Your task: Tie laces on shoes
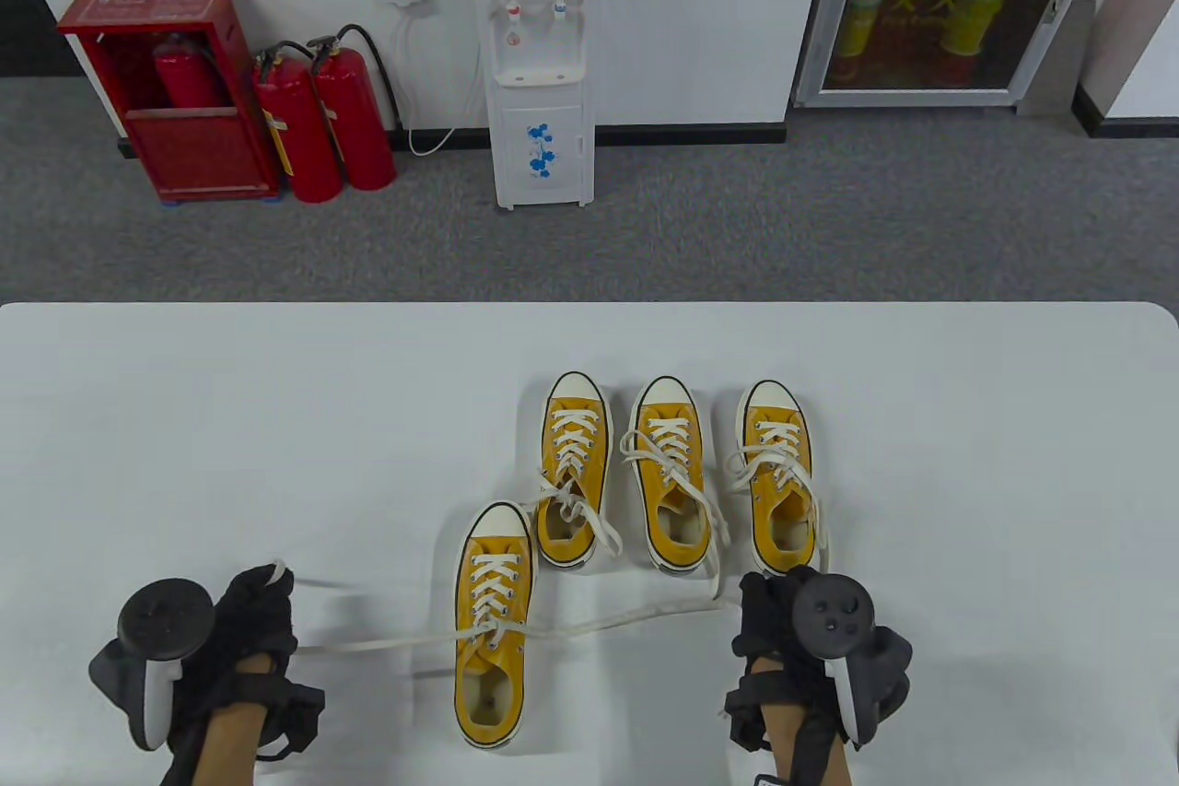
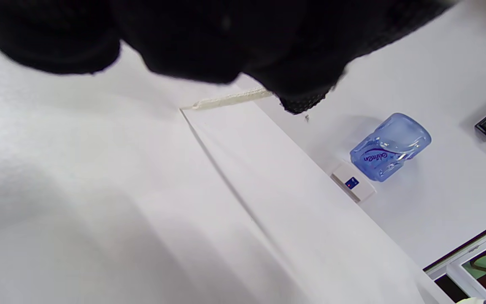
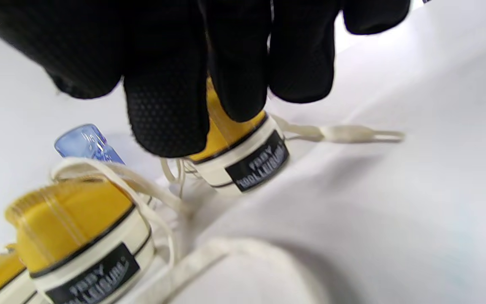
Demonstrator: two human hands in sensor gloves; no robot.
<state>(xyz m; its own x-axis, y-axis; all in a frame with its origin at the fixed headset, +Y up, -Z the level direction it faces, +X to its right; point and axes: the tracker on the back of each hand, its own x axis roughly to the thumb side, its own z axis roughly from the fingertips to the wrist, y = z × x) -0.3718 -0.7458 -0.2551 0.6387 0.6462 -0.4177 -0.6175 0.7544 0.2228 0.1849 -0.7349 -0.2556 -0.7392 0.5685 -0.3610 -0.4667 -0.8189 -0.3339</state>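
Four yellow sneakers with white laces stand on the white table [image 1: 184, 417]. The nearest sneaker [image 1: 493, 629] sits apart at the front, toe pointing away. Its lace runs out taut to both sides. My left hand [image 1: 262, 592] grips the left lace end [image 1: 378, 641], and the tip pokes out of the fist [image 2: 230, 99]. My right hand [image 1: 764, 597] grips the right lace end [image 1: 626, 615] close behind the middle shoe's heel [image 3: 247, 160]. In the right wrist view my curled fingers [image 3: 167, 109] hang over two heels.
Three more sneakers [image 1: 573, 468] [image 1: 670, 473] [image 1: 781, 473] stand in a row behind, their laces loose and trailing; one loose end [image 3: 352, 134] lies on the table. Beyond the table's far edge are a water dispenser [image 1: 539, 58] and red fire extinguishers [image 1: 322, 123] on the floor.
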